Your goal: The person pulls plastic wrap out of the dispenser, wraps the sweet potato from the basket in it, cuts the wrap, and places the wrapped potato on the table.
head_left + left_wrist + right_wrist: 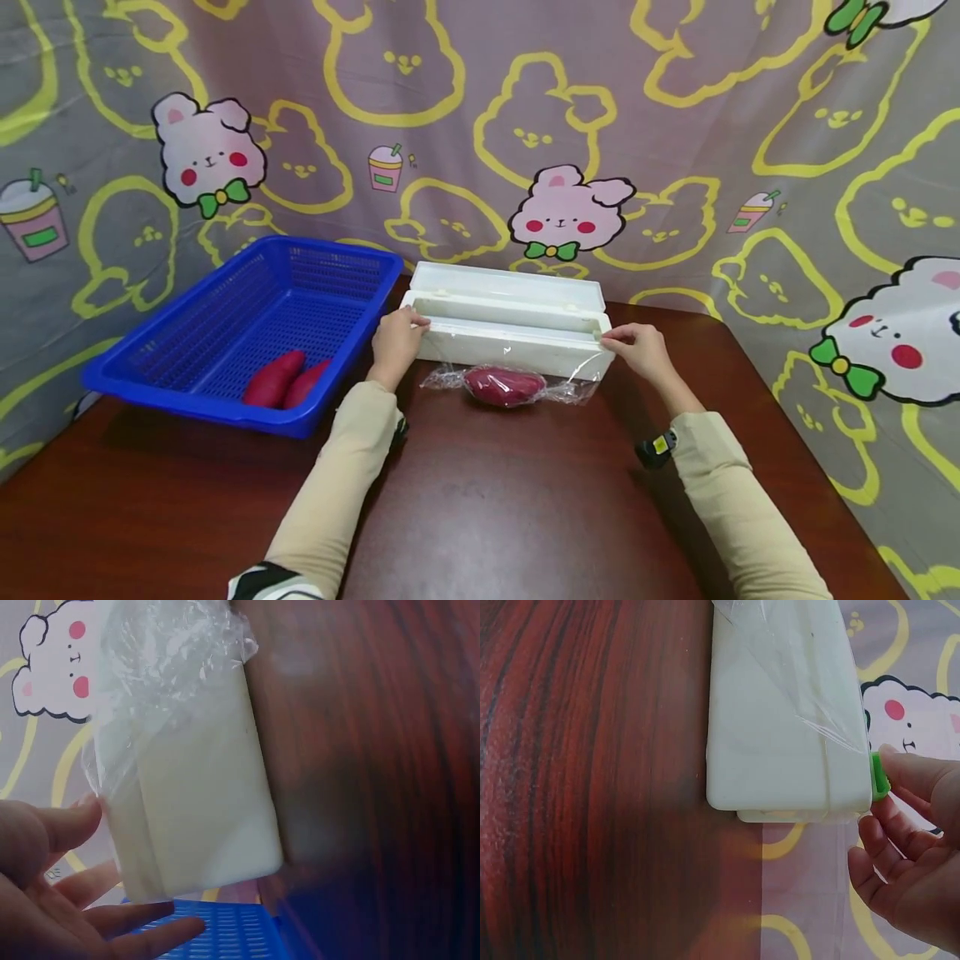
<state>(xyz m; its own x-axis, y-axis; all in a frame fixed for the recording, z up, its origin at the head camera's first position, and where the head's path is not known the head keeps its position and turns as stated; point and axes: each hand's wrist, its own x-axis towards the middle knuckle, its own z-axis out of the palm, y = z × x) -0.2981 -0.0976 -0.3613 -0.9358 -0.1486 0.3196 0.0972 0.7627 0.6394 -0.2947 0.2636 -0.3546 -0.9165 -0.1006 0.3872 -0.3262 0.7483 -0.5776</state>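
A long white plastic wrap dispenser [517, 350] lies across the table with its lid [510, 285] tipped back. Clear plastic wrap [577, 390] hangs down its front and surrounds a red sweet potato [504, 386] lying before it. At the dispenser's left end is my left hand [397, 343]; its thumb touches the edge by the wrap, while the other fingers extend loosely past the end. My right hand [647, 352] pinches a small green slide cutter [880, 777] at the right end of the edge.
To the left stands a blue perforated basket [195, 407] with two red sweet potatoes [274, 380] in its near corner. Behind the brown table [480, 500] hangs a patterned curtain [450, 142], close to the dispenser's back.
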